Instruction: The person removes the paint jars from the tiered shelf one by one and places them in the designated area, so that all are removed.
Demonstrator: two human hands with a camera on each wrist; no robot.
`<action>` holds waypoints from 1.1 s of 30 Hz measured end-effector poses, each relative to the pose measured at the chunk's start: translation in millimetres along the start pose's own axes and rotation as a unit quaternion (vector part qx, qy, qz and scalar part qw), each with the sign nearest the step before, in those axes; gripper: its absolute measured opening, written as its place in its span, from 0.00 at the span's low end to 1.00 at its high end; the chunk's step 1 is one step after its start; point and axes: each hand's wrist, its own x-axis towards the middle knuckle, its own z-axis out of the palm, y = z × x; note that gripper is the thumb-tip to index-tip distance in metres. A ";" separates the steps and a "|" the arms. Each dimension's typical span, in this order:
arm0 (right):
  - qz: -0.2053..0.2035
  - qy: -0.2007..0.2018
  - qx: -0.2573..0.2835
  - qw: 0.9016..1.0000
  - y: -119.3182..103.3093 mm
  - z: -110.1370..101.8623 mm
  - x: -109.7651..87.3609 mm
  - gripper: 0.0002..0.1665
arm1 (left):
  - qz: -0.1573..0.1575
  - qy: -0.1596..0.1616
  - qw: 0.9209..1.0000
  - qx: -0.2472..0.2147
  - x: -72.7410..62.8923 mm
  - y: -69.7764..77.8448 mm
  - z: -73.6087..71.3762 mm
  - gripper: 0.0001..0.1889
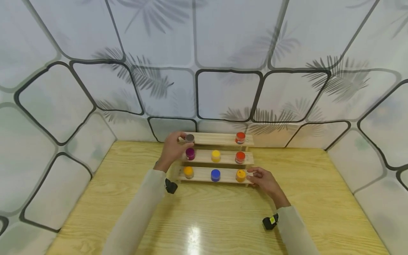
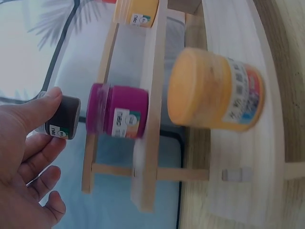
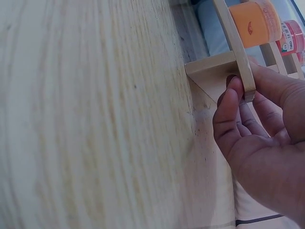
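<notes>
A three-tier wooden rack (image 1: 204,174) holds small paint jars. At the top tier's left end, my left hand (image 1: 173,148) grips a dark grey paint jar (image 2: 67,117) between thumb and fingers; whether its base touches the shelf I cannot tell. Below it stands a purple jar (image 2: 128,112), with a yellow-orange jar (image 2: 214,90) on the lowest tier. My right hand (image 1: 264,180) pinches the right end of the lowest shelf (image 3: 248,83), thumb and fingers on either side of the board. Beside those fingers sits an orange jar (image 3: 252,24).
Red jars stand at the right of the top (image 1: 240,138) and middle tiers. A yellow jar (image 1: 215,156) and a blue jar (image 1: 215,175) occupy the centre. The wooden table (image 1: 216,216) stretches in front, with a patterned backdrop (image 1: 227,95) close behind the rack.
</notes>
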 end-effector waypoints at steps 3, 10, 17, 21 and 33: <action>0.002 -0.003 0.004 1.000 -0.8 0.0 -0.6 0.25 | -0.002 0.012 1.000 0.000 -3.9 -4.4 -3.2 0.18; 0.005 -0.005 0.000 1.000 -4.3 0.8 -2.7 0.26 | -0.001 0.015 1.000 0.005 -10.8 -16.8 -11.7 0.21; 0.006 -0.001 -0.014 1.000 -1.0 0.2 0.0 0.25 | -0.005 0.020 1.000 0.001 -20.8 -26.4 -22.0 0.21; 0.006 -0.004 -0.012 1.000 1.6 -0.7 1.1 0.25 | -0.001 0.024 1.000 0.019 -26.8 -30.9 -27.4 0.19; 0.000 -0.008 -0.009 1.000 3.4 -1.5 1.6 0.25 | -0.014 0.028 0.999 0.020 -35.9 -45.4 -33.6 0.20</action>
